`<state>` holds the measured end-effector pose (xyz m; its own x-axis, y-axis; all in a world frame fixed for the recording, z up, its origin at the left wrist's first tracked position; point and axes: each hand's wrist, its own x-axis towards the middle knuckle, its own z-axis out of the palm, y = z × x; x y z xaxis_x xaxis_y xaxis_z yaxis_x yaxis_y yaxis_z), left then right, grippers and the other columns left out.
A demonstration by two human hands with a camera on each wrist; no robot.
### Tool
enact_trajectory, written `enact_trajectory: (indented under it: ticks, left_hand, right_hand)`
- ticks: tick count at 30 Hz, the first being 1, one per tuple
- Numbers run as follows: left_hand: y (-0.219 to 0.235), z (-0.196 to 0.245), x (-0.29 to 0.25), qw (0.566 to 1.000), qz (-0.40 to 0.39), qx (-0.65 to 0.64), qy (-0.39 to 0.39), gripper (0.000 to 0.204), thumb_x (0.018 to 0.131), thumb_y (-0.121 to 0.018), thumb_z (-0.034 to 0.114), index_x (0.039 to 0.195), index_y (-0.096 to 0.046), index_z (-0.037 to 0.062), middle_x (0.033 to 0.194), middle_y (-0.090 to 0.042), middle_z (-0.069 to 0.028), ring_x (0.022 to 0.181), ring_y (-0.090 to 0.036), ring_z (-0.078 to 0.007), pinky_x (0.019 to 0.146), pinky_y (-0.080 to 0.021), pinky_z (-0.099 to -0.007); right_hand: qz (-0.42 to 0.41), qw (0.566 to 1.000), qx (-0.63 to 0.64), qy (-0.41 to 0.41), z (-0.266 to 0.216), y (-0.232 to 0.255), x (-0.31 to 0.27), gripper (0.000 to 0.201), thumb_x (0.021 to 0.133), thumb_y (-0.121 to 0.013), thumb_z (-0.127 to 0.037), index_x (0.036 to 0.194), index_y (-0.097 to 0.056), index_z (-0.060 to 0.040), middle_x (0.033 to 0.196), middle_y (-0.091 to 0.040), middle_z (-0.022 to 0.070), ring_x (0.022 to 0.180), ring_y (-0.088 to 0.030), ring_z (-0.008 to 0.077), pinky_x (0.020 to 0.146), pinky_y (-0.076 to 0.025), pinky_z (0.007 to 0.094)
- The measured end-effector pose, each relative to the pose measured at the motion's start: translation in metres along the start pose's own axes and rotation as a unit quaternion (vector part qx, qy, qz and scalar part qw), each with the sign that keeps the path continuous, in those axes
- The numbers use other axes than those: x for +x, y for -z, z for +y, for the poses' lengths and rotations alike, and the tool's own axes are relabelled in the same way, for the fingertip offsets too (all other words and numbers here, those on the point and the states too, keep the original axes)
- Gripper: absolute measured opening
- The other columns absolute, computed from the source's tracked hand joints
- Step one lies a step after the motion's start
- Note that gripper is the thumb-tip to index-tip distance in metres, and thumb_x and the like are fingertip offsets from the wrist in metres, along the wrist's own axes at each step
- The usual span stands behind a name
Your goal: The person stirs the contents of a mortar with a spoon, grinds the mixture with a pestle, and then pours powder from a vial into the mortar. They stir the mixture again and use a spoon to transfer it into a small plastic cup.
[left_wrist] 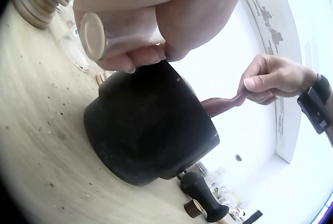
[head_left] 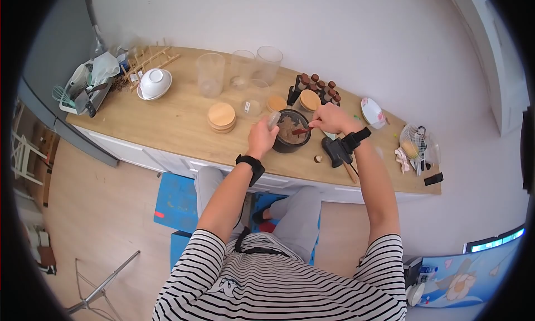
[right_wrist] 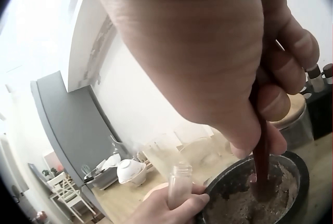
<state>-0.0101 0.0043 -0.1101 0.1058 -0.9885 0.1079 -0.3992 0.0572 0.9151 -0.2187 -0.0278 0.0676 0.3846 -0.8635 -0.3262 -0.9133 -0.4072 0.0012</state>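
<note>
My left hand (head_left: 261, 139) grips a small clear glass bottle (right_wrist: 180, 186), uncapped and mouth up, right at the left rim of a black mortar (left_wrist: 151, 125). Pinched in my right hand (head_left: 332, 119) is a dark red spoon (right_wrist: 261, 168), its bowl down in the brown ground powder (head_left: 290, 128) inside the mortar. The left wrist view shows the bottle's base and hides the powder behind the mortar wall. A small brown cap (left_wrist: 194, 208) lies on the counter near a black tool with a wooden handle (left_wrist: 200, 188).
Behind the mortar stand wooden-lidded jars (head_left: 310, 100), a rack of brown-capped bottles (head_left: 320, 88) and tall clear containers (head_left: 210, 78). A wooden-lidded jar (head_left: 222, 116) is to the left, beyond it white bowls (head_left: 155, 83). Rightward are a dish (head_left: 373, 111) and wire basket (head_left: 413, 140).
</note>
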Motion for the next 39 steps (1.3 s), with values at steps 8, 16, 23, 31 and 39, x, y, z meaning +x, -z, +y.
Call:
enact_trajectory:
  ticks: [8,16,23,31,39]
  left_hand:
    - [-0.001,-0.002,0.003,0.999,0.011,-0.032,-0.01,0.034,0.087,-0.071,0.021,0.115,-0.068,0.0023,0.098,-0.073,-0.0267,0.096,-0.069,-0.0464,0.083,-0.055,-0.0511]
    - [0.001,0.002,0.0,0.999,0.009,-0.03,-0.032,0.028,0.089,-0.07,0.018,0.112,-0.069,0.0016,0.091,-0.073,-0.0243,0.088,-0.072,-0.0414,0.078,-0.056,-0.0461]
    - [0.004,0.011,-0.003,1.0,0.012,-0.015,-0.024,0.027,0.09,-0.069,0.019,0.112,-0.069,0.0026,0.083,-0.072,-0.0228,0.081,-0.072,-0.0411,0.073,-0.056,-0.0475]
    - [0.027,0.016,0.008,0.969,-0.049,0.207,-0.127,0.044,0.093,-0.07,0.04,0.113,-0.062,0.0013,0.088,-0.072,-0.0265,0.083,-0.071,-0.0461,0.071,-0.057,-0.0535]
    - [0.043,0.037,0.034,0.902,-0.103,0.318,-0.275,0.037,0.101,-0.063,0.035,0.112,-0.05,0.0026,0.091,-0.068,-0.0264,0.082,-0.069,-0.0486,0.067,-0.056,-0.056]
  right_hand:
    - [0.054,0.995,0.088,0.017,-0.008,-0.04,0.012,0.024,0.091,-0.073,-0.032,0.093,-0.079,-0.0088,0.087,-0.074,0.0176,0.087,-0.072,0.0369,0.077,-0.056,0.0475]
    - [0.061,0.993,0.096,0.022,-0.013,-0.043,0.005,0.023,0.092,-0.073,-0.033,0.097,-0.08,-0.0119,0.093,-0.076,0.0167,0.09,-0.072,0.0383,0.081,-0.057,0.0474]
    - [0.002,0.994,-0.11,-0.011,-0.003,0.006,-0.011,0.017,0.087,-0.076,-0.027,0.09,-0.08,-0.0112,0.09,-0.076,0.0148,0.09,-0.074,0.0344,0.076,-0.059,0.0442]
    - [0.086,0.995,-0.006,-0.053,-0.006,-0.028,-0.016,0.015,0.085,-0.079,-0.023,0.092,-0.079,-0.0098,0.095,-0.077,0.0152,0.093,-0.075,0.033,0.074,-0.06,0.0454]
    - [0.38,0.916,-0.107,0.063,-0.009,-0.098,-0.012,0.01,0.083,-0.069,-0.013,0.076,-0.072,-0.0073,0.091,-0.067,0.0117,0.079,-0.073,0.0279,0.065,-0.058,0.0392]
